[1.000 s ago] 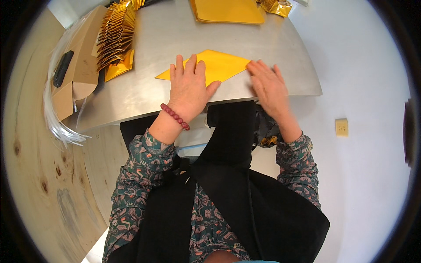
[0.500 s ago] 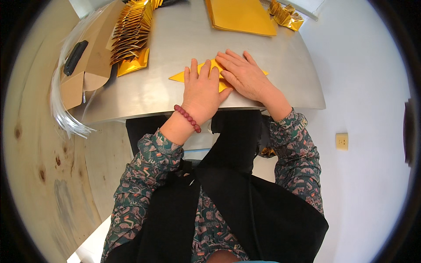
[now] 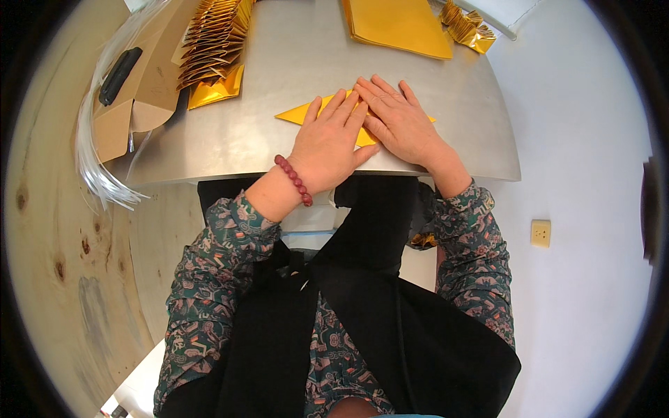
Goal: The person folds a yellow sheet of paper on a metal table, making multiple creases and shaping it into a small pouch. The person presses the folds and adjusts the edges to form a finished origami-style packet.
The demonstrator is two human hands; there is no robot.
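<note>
A grey metal table [image 3: 279,70] spreads beneath both hands. The fingers of the left hand [image 3: 327,143] and right hand [image 3: 404,129] lie flat and outstretched, clasping nothing, tips close together on a folded yellow sheet [image 3: 298,113] that pokes out on either side. Beyond the fingertips lies a gold stack [image 3: 397,28]; farther left, pleated gold pieces [image 3: 216,42], then a cardboard box [image 3: 157,90].
</note>
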